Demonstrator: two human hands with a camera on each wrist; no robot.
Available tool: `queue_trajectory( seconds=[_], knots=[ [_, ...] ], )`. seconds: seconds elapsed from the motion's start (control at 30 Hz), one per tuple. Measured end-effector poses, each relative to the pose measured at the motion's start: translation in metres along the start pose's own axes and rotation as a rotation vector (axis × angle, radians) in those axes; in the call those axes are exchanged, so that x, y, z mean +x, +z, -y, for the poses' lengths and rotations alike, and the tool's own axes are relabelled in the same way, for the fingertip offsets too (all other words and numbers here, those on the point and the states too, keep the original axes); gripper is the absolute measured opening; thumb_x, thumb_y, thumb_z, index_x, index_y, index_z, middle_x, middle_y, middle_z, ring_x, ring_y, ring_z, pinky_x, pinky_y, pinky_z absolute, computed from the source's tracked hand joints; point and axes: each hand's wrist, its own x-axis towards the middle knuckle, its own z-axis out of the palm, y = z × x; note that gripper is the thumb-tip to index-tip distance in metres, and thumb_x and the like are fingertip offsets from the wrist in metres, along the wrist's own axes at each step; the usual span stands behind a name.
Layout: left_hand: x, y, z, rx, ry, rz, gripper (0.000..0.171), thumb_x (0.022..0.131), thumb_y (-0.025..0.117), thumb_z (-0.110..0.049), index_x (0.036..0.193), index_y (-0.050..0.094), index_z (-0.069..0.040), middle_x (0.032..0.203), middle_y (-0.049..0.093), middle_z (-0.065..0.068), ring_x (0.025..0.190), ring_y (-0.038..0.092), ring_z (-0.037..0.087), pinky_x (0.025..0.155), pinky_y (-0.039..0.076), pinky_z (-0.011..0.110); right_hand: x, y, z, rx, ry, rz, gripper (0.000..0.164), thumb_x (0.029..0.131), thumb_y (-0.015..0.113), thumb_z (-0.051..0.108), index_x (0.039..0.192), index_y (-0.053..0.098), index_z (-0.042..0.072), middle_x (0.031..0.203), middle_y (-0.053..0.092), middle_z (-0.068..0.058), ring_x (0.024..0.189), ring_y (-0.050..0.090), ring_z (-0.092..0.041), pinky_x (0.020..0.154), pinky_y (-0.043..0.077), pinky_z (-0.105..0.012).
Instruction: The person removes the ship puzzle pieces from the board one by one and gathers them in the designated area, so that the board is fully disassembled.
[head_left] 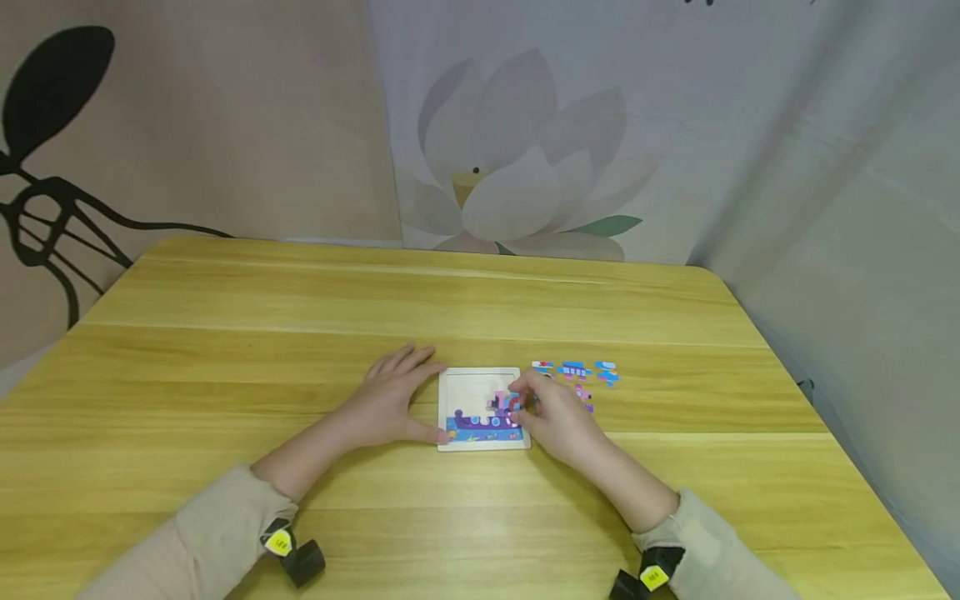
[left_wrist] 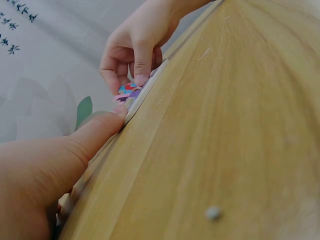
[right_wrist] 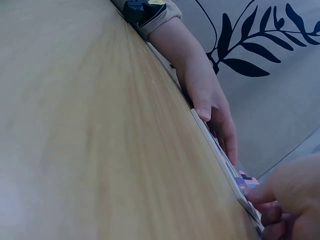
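A square jigsaw puzzle tray [head_left: 483,372] with a pale rim lies on the table, its lower part filled with purple and blue pieces. My left hand [head_left: 390,400] is spread at its left side. The thumb rests on the near left corner and the index fingertip touches the rim farther up. Over the tray's right side, my right hand [head_left: 558,417] pinches a colourful jigsaw piece [head_left: 513,402] between thumb and fingers. In the left wrist view that piece [left_wrist: 129,90] stands tilted above the rim, partly covered by the fingers.
Several loose jigsaw pieces [head_left: 575,370] lie right of the tray, some partly hidden behind my right hand. The wooden table [head_left: 337,292] runs back to a curtain [head_left: 525,125] with a flower print. A black camera is strapped to each wrist.
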Motion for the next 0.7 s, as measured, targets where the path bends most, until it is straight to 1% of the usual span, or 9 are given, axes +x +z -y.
queue_trajectory(
  seconds=[0.13, 0.33, 0.53, 0.7],
  knots=[
    [-0.0003, -0.0006, -0.0008, 0.001, -0.001, 0.004, 0.110, 0.061, 0.070, -0.075, 0.146, 0.041, -0.012, 0.156, 0.019, 0.013, 0.143, 0.007, 0.038, 0.110, 0.004, 0.061, -0.0007, -0.0002, 0.0005, 0.014, -0.015, -0.003, 0.029, 0.082, 0.074, 0.003, 0.109, 0.064, 0.008, 0.082, 0.056, 0.008, 0.061, 0.044, -0.011, 0.053, 0.040, -0.025],
    [-0.0009, -0.0013, -0.0012, -0.006, -0.006, 0.008, 0.110, 0.061, 0.070, -0.075, 0.146, 0.040, -0.012, 0.157, 0.019, 0.013, 0.143, 0.006, 0.038, 0.110, 0.005, 0.061, -0.0016, -0.0013, 0.0012, 0.089, -0.065, -0.047, 0.025, 0.083, 0.071, -0.002, 0.107, 0.067, 0.007, 0.082, 0.058, 0.006, 0.057, 0.043, -0.010, 0.050, 0.038, -0.024],
    [-0.0004, -0.0013, -0.0011, -0.004, -0.001, 0.006, 0.111, 0.061, 0.069, -0.076, 0.146, 0.040, -0.012, 0.157, 0.019, 0.013, 0.143, 0.007, 0.038, 0.110, 0.004, 0.061, -0.0034, -0.0040, 0.0025, 0.133, -0.075, -0.085, 0.021, 0.085, 0.070, 0.001, 0.105, 0.069, 0.009, 0.082, 0.060, 0.003, 0.051, 0.040, -0.009, 0.045, 0.033, -0.022],
    [-0.0006, -0.0017, -0.0012, -0.010, 0.005, 0.009, 0.110, 0.062, 0.070, -0.075, 0.147, 0.040, -0.011, 0.157, 0.019, 0.014, 0.143, 0.006, 0.039, 0.110, 0.004, 0.061, -0.0044, -0.0087, 0.0039, 0.161, -0.078, -0.109, 0.019, 0.086, 0.070, 0.004, 0.105, 0.071, 0.009, 0.085, 0.063, 0.003, 0.049, 0.040, -0.009, 0.044, 0.034, -0.022]
  ],
)
